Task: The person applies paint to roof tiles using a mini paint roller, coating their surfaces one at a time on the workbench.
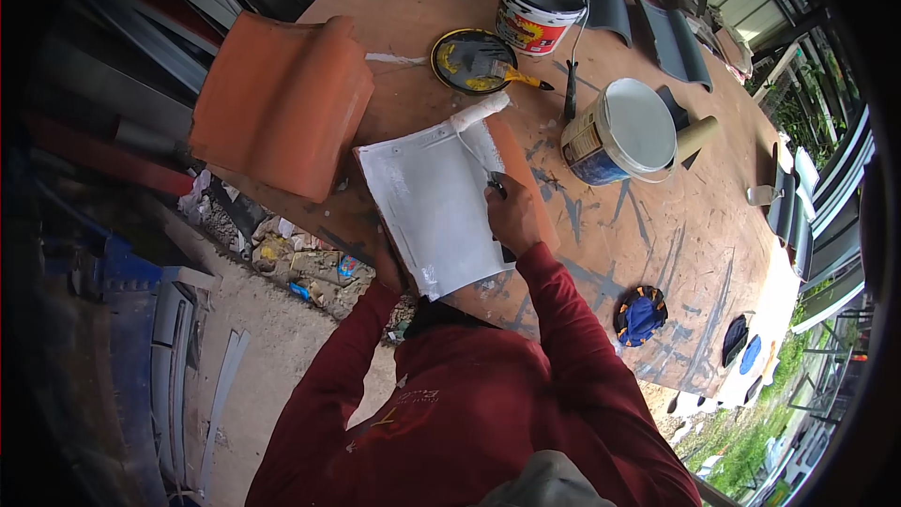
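Observation:
A roof tile (427, 197) lies in front of me, mostly coated in white, with bare orange clay along its right edge. My right hand (514, 216) is closed round the handle of a paint roller (480, 112). The white roller sleeve rests at the tile's far right corner. At the tile's lower left edge, my left hand (389, 268) grips the side, its fingers partly hidden beneath. An uncoated orange roof tile (282, 103) lies to the left. Right of the painted tile stands an open bucket of white paint (638, 131).
A grey-smeared bucket (540, 14) stands at the back beside a lid (460, 58) holding a yellow-handled brush (516, 75). Dark grey tiles (676, 42) line the far edge. A blue cloth item (642, 316) lies on the wooden table (601, 253) at right. Metal strips lean at left.

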`<state>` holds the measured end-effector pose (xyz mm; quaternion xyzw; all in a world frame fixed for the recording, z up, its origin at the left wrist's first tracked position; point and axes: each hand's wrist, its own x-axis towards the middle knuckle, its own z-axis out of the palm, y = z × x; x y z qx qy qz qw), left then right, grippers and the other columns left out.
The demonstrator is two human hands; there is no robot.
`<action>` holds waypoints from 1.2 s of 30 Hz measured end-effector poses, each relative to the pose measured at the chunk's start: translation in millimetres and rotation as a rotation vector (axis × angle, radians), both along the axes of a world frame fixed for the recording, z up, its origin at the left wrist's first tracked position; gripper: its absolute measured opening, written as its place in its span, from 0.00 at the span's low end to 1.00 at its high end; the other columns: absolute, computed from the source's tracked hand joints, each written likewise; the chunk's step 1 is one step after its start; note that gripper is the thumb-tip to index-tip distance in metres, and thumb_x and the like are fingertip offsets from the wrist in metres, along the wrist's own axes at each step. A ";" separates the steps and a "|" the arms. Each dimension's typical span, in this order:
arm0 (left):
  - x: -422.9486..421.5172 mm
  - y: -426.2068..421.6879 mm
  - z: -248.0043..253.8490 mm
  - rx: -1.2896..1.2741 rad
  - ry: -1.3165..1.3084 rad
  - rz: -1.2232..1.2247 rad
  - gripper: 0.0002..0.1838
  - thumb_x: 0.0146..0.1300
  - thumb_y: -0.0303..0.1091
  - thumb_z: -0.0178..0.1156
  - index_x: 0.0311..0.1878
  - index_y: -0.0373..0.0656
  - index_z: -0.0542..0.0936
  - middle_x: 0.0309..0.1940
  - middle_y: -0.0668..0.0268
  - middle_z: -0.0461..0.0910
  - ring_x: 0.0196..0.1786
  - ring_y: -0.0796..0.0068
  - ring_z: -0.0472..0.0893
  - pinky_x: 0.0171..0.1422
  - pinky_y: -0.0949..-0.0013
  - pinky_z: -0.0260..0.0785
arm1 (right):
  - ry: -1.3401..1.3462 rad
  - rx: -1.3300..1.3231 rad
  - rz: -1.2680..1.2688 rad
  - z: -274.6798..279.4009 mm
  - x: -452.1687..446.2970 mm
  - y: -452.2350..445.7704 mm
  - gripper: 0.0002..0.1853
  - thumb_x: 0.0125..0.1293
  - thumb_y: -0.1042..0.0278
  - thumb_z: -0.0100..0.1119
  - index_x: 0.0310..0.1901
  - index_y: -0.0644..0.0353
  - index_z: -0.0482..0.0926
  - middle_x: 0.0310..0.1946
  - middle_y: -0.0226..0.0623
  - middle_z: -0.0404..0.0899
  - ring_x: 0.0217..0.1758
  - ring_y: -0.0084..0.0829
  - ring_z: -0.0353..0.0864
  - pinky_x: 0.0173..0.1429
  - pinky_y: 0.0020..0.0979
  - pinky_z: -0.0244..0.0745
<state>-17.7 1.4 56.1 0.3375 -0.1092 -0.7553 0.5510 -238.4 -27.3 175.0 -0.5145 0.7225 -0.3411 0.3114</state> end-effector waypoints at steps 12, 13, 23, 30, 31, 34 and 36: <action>12.7 -0.2 -41.8 0.034 0.038 -0.069 0.37 0.77 0.65 0.42 0.76 0.47 0.64 0.66 0.62 0.74 0.65 0.64 0.76 0.70 0.58 0.70 | -0.079 0.247 -0.112 27.1 -42.5 204.0 0.20 0.69 0.70 0.59 0.59 0.71 0.78 0.36 0.50 0.85 0.38 0.35 0.85 0.41 0.34 0.79; 13.5 -2.4 -47.9 0.009 0.042 -0.072 0.37 0.76 0.66 0.43 0.76 0.48 0.64 0.67 0.61 0.73 0.66 0.63 0.76 0.71 0.57 0.69 | -0.078 0.271 -0.099 27.4 -40.5 191.4 0.20 0.69 0.70 0.59 0.59 0.71 0.78 0.37 0.52 0.85 0.40 0.36 0.86 0.43 0.35 0.79; 2.1 0.3 -16.3 0.015 -0.060 -0.026 0.38 0.78 0.65 0.39 0.78 0.46 0.62 0.69 0.59 0.73 0.67 0.61 0.76 0.72 0.57 0.69 | -0.151 0.189 -0.064 27.4 11.9 -24.0 0.18 0.67 0.69 0.57 0.55 0.70 0.81 0.38 0.57 0.85 0.44 0.50 0.87 0.52 0.42 0.80; 9.6 1.4 -23.1 0.027 0.013 -0.062 0.38 0.77 0.65 0.40 0.75 0.43 0.65 0.66 0.60 0.75 0.65 0.62 0.77 0.71 0.57 0.69 | -0.082 0.086 0.040 -19.6 -42.4 58.9 0.19 0.67 0.69 0.60 0.57 0.68 0.79 0.41 0.55 0.85 0.45 0.47 0.87 0.51 0.40 0.79; 11.8 1.0 -30.1 0.041 0.020 -0.052 0.38 0.77 0.65 0.41 0.75 0.44 0.65 0.65 0.60 0.75 0.65 0.62 0.77 0.71 0.57 0.69 | -0.061 0.088 0.044 -18.2 -50.9 88.1 0.19 0.67 0.70 0.61 0.58 0.68 0.79 0.41 0.54 0.85 0.45 0.46 0.87 0.50 0.39 0.79; 11.9 2.0 -32.0 0.063 -0.011 -0.007 0.36 0.78 0.62 0.43 0.76 0.45 0.64 0.68 0.61 0.72 0.67 0.62 0.74 0.73 0.57 0.67 | -0.118 0.234 0.006 3.6 -69.9 167.6 0.19 0.68 0.72 0.60 0.59 0.67 0.78 0.39 0.51 0.85 0.42 0.40 0.88 0.45 0.35 0.81; 10.1 1.6 -31.2 0.065 -0.106 0.030 0.36 0.78 0.61 0.43 0.77 0.45 0.63 0.70 0.62 0.70 0.69 0.62 0.73 0.74 0.57 0.65 | -0.093 0.234 -0.021 19.9 -75.8 203.3 0.19 0.68 0.72 0.60 0.60 0.66 0.78 0.38 0.50 0.85 0.41 0.38 0.88 0.44 0.35 0.81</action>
